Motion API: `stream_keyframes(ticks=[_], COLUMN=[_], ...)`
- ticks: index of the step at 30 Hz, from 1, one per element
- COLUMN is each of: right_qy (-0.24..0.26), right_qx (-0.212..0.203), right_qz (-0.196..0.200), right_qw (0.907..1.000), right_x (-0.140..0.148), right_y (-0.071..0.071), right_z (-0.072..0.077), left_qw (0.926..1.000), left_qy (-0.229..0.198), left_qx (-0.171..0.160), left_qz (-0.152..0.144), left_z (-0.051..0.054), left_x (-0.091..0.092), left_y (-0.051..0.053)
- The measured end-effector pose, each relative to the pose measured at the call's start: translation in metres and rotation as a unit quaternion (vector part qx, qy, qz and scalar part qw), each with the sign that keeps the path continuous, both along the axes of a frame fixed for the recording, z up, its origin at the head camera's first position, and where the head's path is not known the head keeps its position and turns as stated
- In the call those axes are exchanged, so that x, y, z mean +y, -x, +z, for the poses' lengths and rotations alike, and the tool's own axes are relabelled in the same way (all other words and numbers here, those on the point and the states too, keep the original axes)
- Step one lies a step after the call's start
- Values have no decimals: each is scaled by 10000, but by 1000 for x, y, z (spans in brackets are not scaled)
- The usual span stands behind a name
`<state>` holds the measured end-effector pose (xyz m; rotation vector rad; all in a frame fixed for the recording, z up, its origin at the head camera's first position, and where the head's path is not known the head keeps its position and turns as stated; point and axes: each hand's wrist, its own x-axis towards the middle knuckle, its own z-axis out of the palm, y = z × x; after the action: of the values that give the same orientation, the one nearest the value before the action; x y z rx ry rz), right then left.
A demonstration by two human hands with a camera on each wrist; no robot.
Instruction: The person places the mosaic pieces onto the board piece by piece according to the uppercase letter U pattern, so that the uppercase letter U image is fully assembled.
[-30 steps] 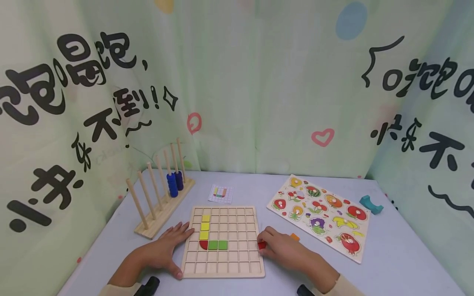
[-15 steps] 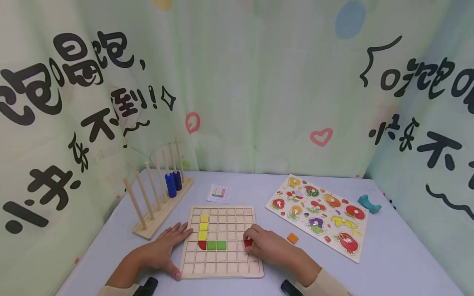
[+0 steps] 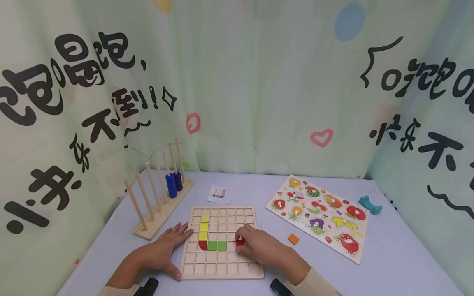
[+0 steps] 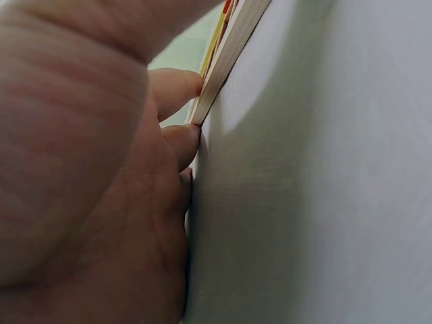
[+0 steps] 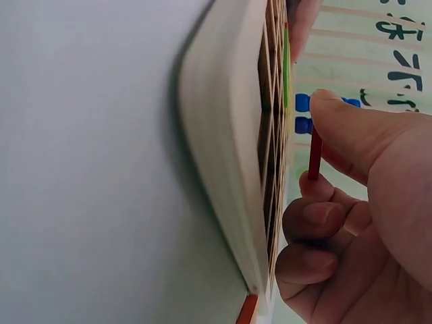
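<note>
The wooden grid board (image 3: pixel 214 269) lies flat, carrying three yellow squares (image 3: pixel 203 227) in a column, a red rounded piece (image 3: pixel 202 245) below them and two green squares (image 3: pixel 217 246) beside it. My left hand (image 3: pixel 161 249) rests along the board's left edge, fingers spread, thumb at the near corner. Over the right part of the grid, my right hand (image 3: pixel 261 246) pinches a red piece (image 3: pixel 240 243). In the right wrist view the red piece (image 5: pixel 315 155) stands on edge between thumb and fingers, apart from the board.
An orange square (image 3: pixel 293 239) lies right of my right hand. Behind the board is a small pattern card (image 3: pixel 220 194). A peg rack (image 3: pixel 163 209) with blue and purple beads stands at left; a fruit puzzle (image 3: pixel 322 213) and a teal piece (image 3: pixel 370 204) lie at right.
My right hand has moved left from the board's right edge to over the grid, carrying the red piece, which leaves the orange square fully in view. My left hand stays in place.
</note>
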<state>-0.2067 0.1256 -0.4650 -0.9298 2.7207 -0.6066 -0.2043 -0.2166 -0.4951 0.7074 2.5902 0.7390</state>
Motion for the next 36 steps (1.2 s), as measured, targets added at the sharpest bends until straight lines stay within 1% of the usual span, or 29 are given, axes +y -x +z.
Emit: stream_keyframes(ticks=[4,7,14,20,24,28,33,36], right_qy=[-43,-119,-100,-240,-314,-370,-370,-377], right_qx=[-5,19,257,372,413,494,650,755], right_qz=[20,34,20,-47,-89,-22,96,159], right_qw=[10000,9999,9996,9990,9986,9981,9971,9963], right_x=[-6,-10,-16,-22,-24,-25,-25,-25], right_y=[2,4,4,4,3,3,4,4], right_z=[-1,-3,-3,-4,-5,-6,-7,-8], left_qw=[10000,10000,9999,9999,9997,9998,10000,10000], left_qy=[-33,-64,-94,-81,-157,-121,-13,-21], left_qx=[-47,-53,-67,25,52,14,17,-7], left_qz=[59,29,8,-88,-152,-128,-60,-30], left_z=[3,4,3,4,5,6,4,3], left_x=[2,2,0,-1,0,0,-1,-1], left_y=[0,0,0,-1,-1,-1,-1,0])
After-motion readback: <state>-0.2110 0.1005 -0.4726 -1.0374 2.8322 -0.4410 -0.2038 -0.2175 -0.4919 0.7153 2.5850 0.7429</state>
